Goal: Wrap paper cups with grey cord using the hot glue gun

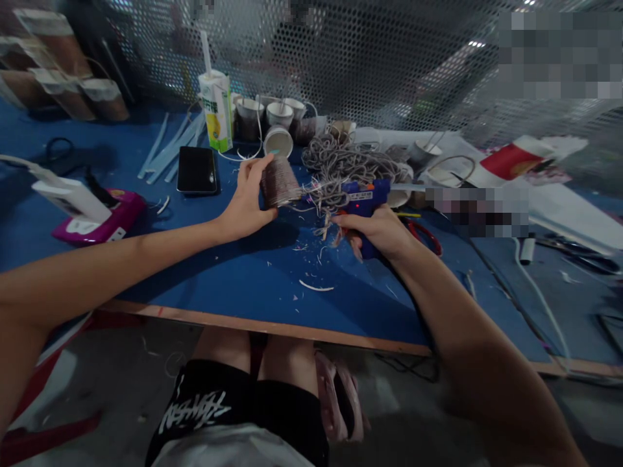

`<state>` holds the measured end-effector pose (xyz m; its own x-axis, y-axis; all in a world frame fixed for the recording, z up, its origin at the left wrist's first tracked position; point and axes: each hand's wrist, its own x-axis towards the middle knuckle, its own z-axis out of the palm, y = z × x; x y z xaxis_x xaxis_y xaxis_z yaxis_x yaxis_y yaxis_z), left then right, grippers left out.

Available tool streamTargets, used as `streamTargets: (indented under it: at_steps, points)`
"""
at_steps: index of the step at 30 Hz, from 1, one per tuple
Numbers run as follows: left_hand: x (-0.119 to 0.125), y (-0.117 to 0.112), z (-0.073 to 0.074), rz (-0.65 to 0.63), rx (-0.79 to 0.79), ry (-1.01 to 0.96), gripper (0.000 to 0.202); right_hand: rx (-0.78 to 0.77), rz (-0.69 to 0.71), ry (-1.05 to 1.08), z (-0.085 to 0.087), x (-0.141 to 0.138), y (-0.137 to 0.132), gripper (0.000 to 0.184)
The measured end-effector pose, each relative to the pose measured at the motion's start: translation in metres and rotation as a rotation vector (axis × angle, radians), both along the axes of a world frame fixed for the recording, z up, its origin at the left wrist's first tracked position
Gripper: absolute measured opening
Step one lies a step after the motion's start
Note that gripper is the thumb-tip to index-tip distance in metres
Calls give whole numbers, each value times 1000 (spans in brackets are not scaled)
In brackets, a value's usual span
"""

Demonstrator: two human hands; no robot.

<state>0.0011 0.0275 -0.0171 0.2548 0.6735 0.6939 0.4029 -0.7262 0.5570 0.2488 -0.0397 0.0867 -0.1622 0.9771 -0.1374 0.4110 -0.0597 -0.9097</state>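
My left hand grips a small cup wrapped in brown cord, tilted on its side above the table. Fingers lie along its top and the thumb is underneath. In my right hand is a blue hot glue gun, its nozzle pointing left toward the cup. A clear glue stick sticks out of the gun's back end. Behind the gun lies a tangled heap of grey cord. A white cup shows its open mouth just beyond the held one.
Several cups stand along the perforated metal screen. To the left are a drink carton with a straw, a black phone, loose glue sticks and a purple power strip. Red-handled scissors lie right of the gun.
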Motion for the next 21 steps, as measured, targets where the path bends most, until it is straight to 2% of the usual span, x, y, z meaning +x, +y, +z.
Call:
streamTargets:
  at_steps: [12, 21]
  points:
    - [1, -1, -1, 12, -49, -48, 93, -4, -29, -18, 2, 2, 0, 21]
    - [3, -1, -1, 41, -23, -60, 92, 22, -16, -3, -2, 6, 3, 23]
